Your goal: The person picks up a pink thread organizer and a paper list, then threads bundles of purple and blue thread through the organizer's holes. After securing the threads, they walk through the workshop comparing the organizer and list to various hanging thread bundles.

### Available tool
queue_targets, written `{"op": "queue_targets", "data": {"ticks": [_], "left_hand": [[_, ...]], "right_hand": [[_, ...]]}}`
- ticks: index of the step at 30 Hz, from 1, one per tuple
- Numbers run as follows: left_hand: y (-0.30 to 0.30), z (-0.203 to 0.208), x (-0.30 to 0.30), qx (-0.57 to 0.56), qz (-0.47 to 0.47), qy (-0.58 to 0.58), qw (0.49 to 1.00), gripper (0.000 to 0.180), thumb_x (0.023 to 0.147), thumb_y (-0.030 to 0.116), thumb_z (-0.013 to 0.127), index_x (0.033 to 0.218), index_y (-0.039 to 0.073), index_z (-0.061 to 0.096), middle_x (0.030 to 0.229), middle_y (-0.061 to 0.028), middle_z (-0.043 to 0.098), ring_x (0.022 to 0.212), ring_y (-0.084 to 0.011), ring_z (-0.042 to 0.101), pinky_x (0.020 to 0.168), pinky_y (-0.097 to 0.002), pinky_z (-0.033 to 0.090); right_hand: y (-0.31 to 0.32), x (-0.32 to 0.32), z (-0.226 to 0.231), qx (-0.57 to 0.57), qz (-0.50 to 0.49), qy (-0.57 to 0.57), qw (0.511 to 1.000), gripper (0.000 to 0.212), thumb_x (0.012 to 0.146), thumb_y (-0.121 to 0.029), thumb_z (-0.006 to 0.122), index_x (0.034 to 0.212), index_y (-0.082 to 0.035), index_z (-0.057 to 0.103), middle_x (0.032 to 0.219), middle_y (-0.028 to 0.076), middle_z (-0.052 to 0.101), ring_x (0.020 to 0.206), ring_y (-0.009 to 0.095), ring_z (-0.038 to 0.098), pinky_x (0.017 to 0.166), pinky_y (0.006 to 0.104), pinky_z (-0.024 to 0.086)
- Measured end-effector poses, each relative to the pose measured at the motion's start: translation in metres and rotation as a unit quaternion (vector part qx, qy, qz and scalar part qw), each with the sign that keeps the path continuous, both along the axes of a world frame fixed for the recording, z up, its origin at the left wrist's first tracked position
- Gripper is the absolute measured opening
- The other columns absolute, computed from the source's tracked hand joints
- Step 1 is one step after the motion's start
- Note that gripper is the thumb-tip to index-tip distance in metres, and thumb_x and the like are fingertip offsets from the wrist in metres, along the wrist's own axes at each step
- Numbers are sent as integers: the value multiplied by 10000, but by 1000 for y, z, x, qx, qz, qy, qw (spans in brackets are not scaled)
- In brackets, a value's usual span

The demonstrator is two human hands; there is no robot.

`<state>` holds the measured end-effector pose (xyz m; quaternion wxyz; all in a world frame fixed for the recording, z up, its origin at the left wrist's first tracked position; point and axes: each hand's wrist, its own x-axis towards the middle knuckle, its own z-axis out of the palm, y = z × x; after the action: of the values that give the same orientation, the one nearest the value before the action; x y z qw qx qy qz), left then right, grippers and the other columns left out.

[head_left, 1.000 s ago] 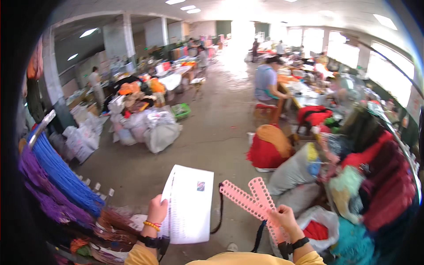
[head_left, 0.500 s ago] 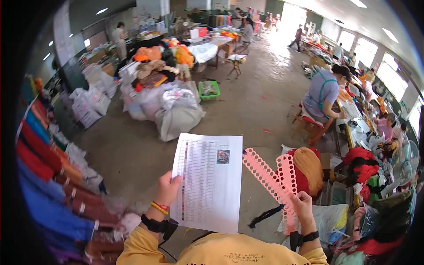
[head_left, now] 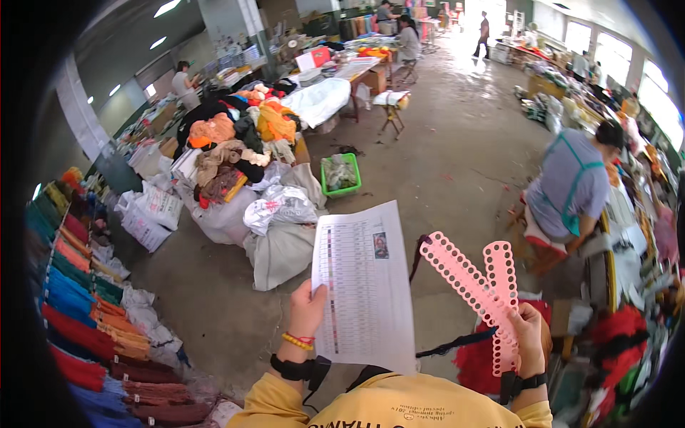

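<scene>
My left hand (head_left: 307, 311) pinches the left edge of a white printed sheet (head_left: 367, 299), thumb on top. The sheet carries a table with a column of small colour swatches and a little picture at its upper right. Closed around the lower part of two pink perforated strips (head_left: 465, 278) is my right hand (head_left: 529, 334). The strips cross in a V shape, with rows of round holes along their edges. Dark thread (head_left: 457, 343) hangs from the strips toward the sheet, and more dark thread shows at the top end of the left strip.
Bundles of coloured yarn (head_left: 85, 314) line a rack at left. Ahead are a heap of yarn and bags (head_left: 228, 157) and a green basket (head_left: 340, 175). At right a co-worker (head_left: 571, 182) sits at a cluttered table. Red yarn (head_left: 474, 364) lies below my right hand.
The view has swung left and moved forward, so the seated co-worker appears nearer and further right. Sheet and strips stay in my hands, both further right in view.
</scene>
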<state>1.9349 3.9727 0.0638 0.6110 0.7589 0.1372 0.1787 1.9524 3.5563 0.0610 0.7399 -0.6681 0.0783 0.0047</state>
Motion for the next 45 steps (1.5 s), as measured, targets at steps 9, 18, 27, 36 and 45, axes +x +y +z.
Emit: {"op": "queue_targets", "data": {"ticks": [9,18,27,36,45], "left_hand": [[-26,3,226,212,44,17,976,158,766,122,523,888,37,574,660,-157,592,587,-287,591,534,-346,453],[-54,12,503,513,-34,139,846,162,773,137,468,900,101,562,628,-156,580,589,-340,569,544,-444,451],[-99,10,747,314,-113,136,933,187,752,141,485,856,20,583,714,-201,578,676,-358,560,595,-398,438],[-161,32,946,254,-79,165,950,195,761,126,489,880,0,578,706,-168,595,620,-272,584,576,-325,446],[-203,32,1215,145,-159,94,972,177,775,80,481,881,-36,564,691,-130,600,598,-155,571,563,-263,439]], "right_hand": [[-7,255,-3,-37,48,-19,998,215,777,-99,599,616,-86,456,576,-74,429,512,1,329,466,162,256],[-55,440,-6,-92,-61,35,993,285,758,-134,641,604,-81,408,560,-84,374,517,-1,289,452,167,222],[-109,666,-24,-86,-91,34,992,252,741,-111,641,602,-76,434,568,-77,397,515,5,309,453,167,233],[-122,939,5,-73,-27,25,997,222,761,-78,612,612,-68,448,579,-75,415,516,2,325,455,158,257],[-157,1162,-1,-115,-103,42,987,242,729,-108,643,594,-60,448,567,-78,402,518,9,318,450,175,264]]}}
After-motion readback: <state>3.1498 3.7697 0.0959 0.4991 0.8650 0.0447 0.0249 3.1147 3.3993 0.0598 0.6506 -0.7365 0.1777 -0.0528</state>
